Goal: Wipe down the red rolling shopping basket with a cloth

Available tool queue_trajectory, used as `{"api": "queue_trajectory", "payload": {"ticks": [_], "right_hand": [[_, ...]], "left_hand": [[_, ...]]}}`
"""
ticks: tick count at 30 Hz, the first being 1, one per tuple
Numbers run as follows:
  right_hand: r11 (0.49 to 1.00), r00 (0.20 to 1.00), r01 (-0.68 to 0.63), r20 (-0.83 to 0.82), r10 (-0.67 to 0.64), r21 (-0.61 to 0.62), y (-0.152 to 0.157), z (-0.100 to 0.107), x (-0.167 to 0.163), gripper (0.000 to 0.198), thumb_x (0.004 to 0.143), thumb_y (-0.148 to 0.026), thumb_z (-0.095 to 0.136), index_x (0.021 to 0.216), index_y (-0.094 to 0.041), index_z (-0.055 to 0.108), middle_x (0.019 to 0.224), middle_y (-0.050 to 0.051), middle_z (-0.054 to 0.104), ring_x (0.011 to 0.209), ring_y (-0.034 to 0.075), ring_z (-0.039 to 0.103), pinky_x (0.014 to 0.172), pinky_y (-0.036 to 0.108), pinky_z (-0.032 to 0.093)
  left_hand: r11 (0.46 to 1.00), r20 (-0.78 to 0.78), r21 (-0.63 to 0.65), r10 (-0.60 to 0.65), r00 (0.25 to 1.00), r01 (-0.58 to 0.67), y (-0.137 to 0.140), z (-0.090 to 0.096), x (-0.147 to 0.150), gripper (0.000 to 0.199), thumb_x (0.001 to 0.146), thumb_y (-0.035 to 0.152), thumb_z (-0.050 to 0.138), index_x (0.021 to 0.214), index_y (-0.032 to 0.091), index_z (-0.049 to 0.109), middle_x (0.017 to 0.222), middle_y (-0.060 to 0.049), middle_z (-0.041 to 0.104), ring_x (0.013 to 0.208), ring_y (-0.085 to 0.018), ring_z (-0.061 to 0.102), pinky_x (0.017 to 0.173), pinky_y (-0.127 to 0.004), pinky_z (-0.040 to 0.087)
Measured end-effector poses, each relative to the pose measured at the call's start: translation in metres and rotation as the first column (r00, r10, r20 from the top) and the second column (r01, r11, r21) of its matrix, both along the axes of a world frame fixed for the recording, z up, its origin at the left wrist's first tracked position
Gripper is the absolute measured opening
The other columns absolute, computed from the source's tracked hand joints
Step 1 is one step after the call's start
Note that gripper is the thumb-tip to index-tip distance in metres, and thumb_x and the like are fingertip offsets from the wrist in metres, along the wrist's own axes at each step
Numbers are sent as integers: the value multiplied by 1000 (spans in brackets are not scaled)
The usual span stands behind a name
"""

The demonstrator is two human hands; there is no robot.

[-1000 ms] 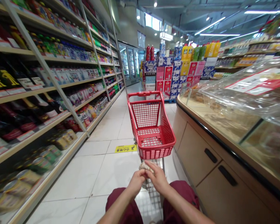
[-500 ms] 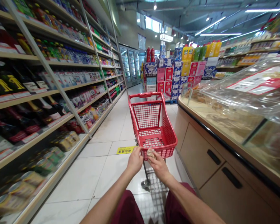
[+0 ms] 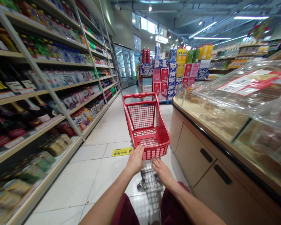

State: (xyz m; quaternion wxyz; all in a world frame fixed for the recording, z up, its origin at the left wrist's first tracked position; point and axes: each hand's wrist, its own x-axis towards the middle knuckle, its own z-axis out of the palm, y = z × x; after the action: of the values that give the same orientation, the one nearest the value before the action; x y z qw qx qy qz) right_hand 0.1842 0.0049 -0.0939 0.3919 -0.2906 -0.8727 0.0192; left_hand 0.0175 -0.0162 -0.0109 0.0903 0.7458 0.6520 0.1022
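While the left hand [image 3: 135, 160] grips the red basket [image 3: 155, 152], the right hand [image 3: 162, 169] curls below — hold unclear.

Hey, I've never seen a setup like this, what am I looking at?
There's no machine: this is a person filmed by a camera worn on their head, looking forward and down. Their bare left hand is at the near left corner of a red plastic mesh shopping cart; the bare right hand is by its lower near edge. What, if anything, either grips is unclear. The cart stands on white floor tiles near a yellow rectangular floor sign. Left are pale shelves of coloured bottles and metal cans; right is a brown wooden counter under clear plastic covers.
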Motion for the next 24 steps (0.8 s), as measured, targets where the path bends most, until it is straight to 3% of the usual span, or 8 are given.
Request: {"api": "queue_trajectory", "payload": {"ticks": [5,10,16,22,24], "right_hand": [[997,993,71,-92,-67,42,10,5,12,33,84,-11,41,111,-21,56,121,5,53,125,16,32,101,42,35],[999,998,50,43,-50,2,5,-20,29,34,80,-4,41,101,-21,62,109,5,62,118,17,42,92,37,46],[969,949,243,-220,-228,44,20,10,39,41,82,-6,37,116,-23,53,124,4,51,126,18,28,102,43,34],[977,974,206,-85,-210,-57,19,-26,41,46,79,-1,33,113,-24,56,120,5,54,122,18,35,94,42,42],[977,973,205,-99,-210,-61,19,-27,50,48,79,-1,32,113,-25,55,119,4,54,121,17,36,95,42,42]], "left_hand": [[1000,-9,21,16,1000,-16,6,7,2,59,66,7,38,125,11,35,126,-13,42,121,-22,33,105,-42,12],[999,-9,10,32,999,-32,8,10,3,59,62,6,42,120,14,40,118,-12,46,114,-22,39,103,-40,18],[998,25,19,57,998,-58,10,6,3,56,62,7,42,117,14,40,116,-11,45,113,-23,38,103,-42,16],[998,48,28,58,997,-59,7,7,3,53,62,5,43,114,16,43,113,-10,47,108,-22,40,100,-41,21],[997,53,31,63,997,-64,6,6,2,54,61,5,43,113,17,43,113,-9,46,108,-22,40,100,-41,21]]}}
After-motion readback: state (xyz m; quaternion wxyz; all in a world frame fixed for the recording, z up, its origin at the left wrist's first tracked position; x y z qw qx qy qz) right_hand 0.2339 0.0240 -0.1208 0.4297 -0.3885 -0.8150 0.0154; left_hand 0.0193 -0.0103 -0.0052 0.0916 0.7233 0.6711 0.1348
